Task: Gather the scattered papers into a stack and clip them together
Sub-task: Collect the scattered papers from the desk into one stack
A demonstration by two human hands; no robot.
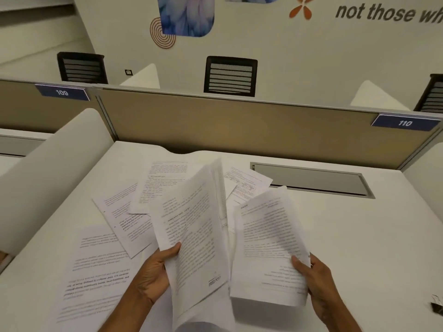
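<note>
One sheaf of papers (pixel 191 236) stood tilted up off the desk (pixel 359 236), pinched at its lower left edge by the left grip (pixel 155 271), thumb on top. A second sheaf (pixel 268 248) just beside it was held by the right grip (pixel 316 281), thumb curled over its right edge. More loose sheets (pixel 103 259) lay overlapping on the desk to the left and behind. A black binder clip (pixel 437 307) sat well apart at the desk's right edge.
</note>
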